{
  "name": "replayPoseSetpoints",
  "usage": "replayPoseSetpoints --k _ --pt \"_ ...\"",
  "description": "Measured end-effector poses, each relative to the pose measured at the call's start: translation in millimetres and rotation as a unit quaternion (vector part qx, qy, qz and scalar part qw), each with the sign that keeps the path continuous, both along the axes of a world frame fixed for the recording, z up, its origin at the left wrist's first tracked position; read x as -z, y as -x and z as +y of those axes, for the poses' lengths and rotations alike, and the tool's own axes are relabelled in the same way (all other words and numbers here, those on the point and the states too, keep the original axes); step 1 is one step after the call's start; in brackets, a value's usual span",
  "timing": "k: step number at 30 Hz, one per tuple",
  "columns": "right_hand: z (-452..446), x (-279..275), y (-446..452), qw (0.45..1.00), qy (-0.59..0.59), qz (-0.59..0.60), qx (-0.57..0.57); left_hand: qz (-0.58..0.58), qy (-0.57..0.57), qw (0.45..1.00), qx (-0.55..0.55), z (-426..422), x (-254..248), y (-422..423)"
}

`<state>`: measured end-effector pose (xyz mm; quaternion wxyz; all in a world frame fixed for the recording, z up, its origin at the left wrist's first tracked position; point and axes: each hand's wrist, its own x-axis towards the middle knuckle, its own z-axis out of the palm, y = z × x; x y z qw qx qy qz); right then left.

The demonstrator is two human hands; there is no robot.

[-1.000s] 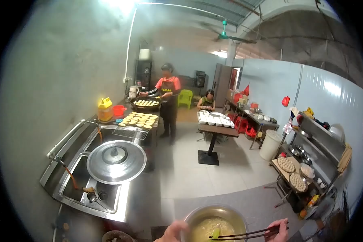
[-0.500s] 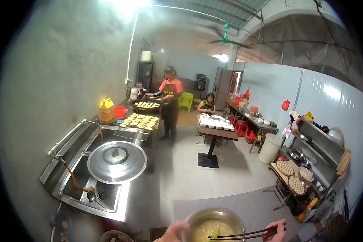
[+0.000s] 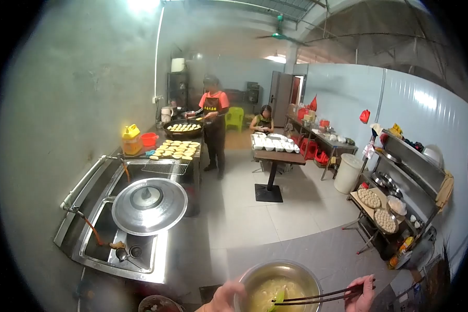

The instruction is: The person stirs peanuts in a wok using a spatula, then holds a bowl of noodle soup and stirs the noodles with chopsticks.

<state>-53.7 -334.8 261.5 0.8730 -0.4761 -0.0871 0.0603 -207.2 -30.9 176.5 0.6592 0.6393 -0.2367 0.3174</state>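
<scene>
A steel bowl [image 3: 311, 281] with a pale yellow, cloudy mixture in it sits at the bottom of the view. My left hand [image 3: 225, 298] is closed on the bowl's left rim, its fingers blurred and partly over the edge. Dark chopsticks [image 3: 327, 298] are gripped in my right hand [image 3: 361, 295], to the right of the bowl. Their tips reach into the bowl, at a bright green piece [image 3: 280, 297] whose kind I cannot make out.
A large lid [image 3: 158, 213] lies across the steel sink [image 3: 96, 249] on the left. Beyond, a person [image 3: 213, 112] stands at a wok [image 3: 172, 134] beside a rack of yellow pieces. Another sits behind a table [image 3: 275, 157] of white containers. Shelves [image 3: 416, 179] stand right.
The camera view has shifted slightly. The chopsticks and my right hand sit a little further right, the tips still at the green piece. My left hand stays on the bowl's rim.
</scene>
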Motion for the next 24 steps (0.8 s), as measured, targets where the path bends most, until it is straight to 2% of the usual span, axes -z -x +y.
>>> replayPoseSetpoints --k 3,5,9,15,17,19,24 --pt "-1.7 1.4 0.3 1.000 -0.004 0.001 -0.020 -0.005 0.003 1.000 0.010 -2.4 -4.3 -2.1" --pt "9.9 0.7 -2.8 0.994 -0.022 0.040 0.098 -0.008 -0.005 1.000 0.004 -2.5 -10.8 -4.6" --pt "13.6 -19.1 10.3 0.996 -0.016 0.020 0.087 -0.025 -0.022 0.999 -0.013 -7.2 -28.9 -2.4" --pt "-3.4 -21.4 12.2 0.993 -0.089 0.021 0.069 -0.009 0.044 0.999 -0.001 -21.5 -40.5 -15.2" --pt "-10.7 -20.9 12.8 0.995 -0.096 0.006 0.024 0.005 0.066 0.998 0.004 -25.2 -43.5 -18.9" --pt "-11.3 -28.1 16.7 0.991 -0.118 0.045 0.038 0.018 0.083 0.996 0.010 -30.0 -45.7 -22.5" --pt "-19.2 -34.1 19.9 0.986 -0.165 0.026 0.024 0.046 0.117 0.992 0.027 -38.9 -49.2 -29.6"
